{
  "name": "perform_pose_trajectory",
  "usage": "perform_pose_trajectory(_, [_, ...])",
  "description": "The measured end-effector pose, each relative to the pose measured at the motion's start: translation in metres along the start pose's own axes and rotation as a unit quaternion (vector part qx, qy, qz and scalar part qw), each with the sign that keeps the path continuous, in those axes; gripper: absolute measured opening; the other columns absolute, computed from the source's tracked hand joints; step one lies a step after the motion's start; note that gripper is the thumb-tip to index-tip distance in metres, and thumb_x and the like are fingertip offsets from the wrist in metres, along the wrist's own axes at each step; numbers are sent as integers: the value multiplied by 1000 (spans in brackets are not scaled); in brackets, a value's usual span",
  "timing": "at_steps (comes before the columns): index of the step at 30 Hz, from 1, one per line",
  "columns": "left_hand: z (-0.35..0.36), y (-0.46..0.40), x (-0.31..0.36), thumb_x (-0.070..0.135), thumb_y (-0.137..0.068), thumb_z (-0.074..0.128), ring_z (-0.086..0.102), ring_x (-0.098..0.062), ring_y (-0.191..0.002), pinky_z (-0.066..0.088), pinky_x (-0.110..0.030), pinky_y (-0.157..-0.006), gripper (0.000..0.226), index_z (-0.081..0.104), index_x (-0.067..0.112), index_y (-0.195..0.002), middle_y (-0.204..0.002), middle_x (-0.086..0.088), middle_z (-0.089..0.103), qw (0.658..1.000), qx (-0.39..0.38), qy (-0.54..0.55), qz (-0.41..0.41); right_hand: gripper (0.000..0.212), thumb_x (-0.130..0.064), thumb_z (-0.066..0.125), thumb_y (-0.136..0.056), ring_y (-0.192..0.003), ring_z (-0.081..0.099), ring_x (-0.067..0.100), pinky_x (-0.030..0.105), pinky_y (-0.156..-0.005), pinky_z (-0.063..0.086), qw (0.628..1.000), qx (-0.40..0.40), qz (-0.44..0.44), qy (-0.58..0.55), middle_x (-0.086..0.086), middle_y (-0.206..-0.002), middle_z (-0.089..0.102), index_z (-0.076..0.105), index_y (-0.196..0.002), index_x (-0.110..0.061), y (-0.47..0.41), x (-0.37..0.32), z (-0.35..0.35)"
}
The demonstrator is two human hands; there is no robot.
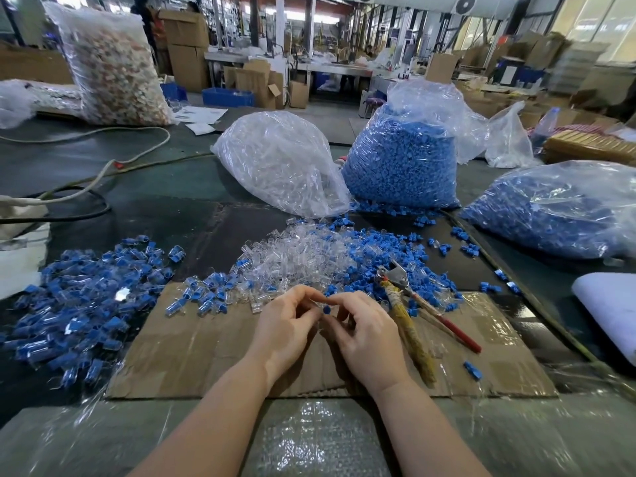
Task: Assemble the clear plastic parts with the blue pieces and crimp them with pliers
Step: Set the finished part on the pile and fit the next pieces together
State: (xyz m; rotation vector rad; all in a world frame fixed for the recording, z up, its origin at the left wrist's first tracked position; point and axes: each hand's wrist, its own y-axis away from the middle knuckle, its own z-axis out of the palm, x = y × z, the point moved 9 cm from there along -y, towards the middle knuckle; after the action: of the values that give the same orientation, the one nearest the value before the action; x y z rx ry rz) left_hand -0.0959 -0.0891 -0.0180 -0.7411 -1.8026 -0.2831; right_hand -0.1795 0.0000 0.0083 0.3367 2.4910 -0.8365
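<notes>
My left hand (287, 325) and my right hand (366, 333) meet over a flat cardboard sheet (192, 356). Between the fingertips sits a small blue piece (326, 309), which my right hand pinches; my left hand pinches a clear plastic part (318, 302) against it, hard to see. Just beyond the hands lies a heap of clear plastic parts (296, 259), with loose blue pieces (385, 246) to its right. The pliers (409, 304), with wrapped handles, lie on the cardboard right of my right hand. A pile of assembled blue-and-clear pieces (89, 297) lies at the left.
Behind the heaps stand a bag of clear parts (282, 163) and two bags of blue pieces (402, 160), (557, 208). Cables (86, 191) cross the dark table at the left. A white pad (609, 304) lies at the right edge. Bubble wrap (309, 442) covers the near table.
</notes>
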Motion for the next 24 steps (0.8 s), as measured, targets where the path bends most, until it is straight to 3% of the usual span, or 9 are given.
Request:
perform_pose_trajectory(9, [-1,0,1,4,-85,62,61,-15,-75,48,-23,-71,12,67,15,-89,-77,-1,67,1000,8,-5,1,14,-16,68,-83,-83,57,15,32,-74,49,1000,-1,-4,-7,-5,-87,61,69,-98,-16,0,-2,0])
perform_pose_trajectory(13, [-2,-1,2,7,-85,64,61,-12,-73,46,-15,-67,10,67,16,-90,-76,0,66,1000,8,-23,11,14,-14,67,-83,-82,57,16,33,-73,49,1000,2,-8,-1,-4,-87,61,69,-97,-16,-1,-3,0])
perform_pose_trajectory(24, [-2,0,2,8,-85,64,61,-10,-73,46,-13,-67,9,66,14,-91,-78,-1,67,1000,3,-11,11,12,-18,67,-85,-83,58,18,36,-72,50,1000,7,-12,-5,-2,-86,61,69,-96,-15,0,-3,0])
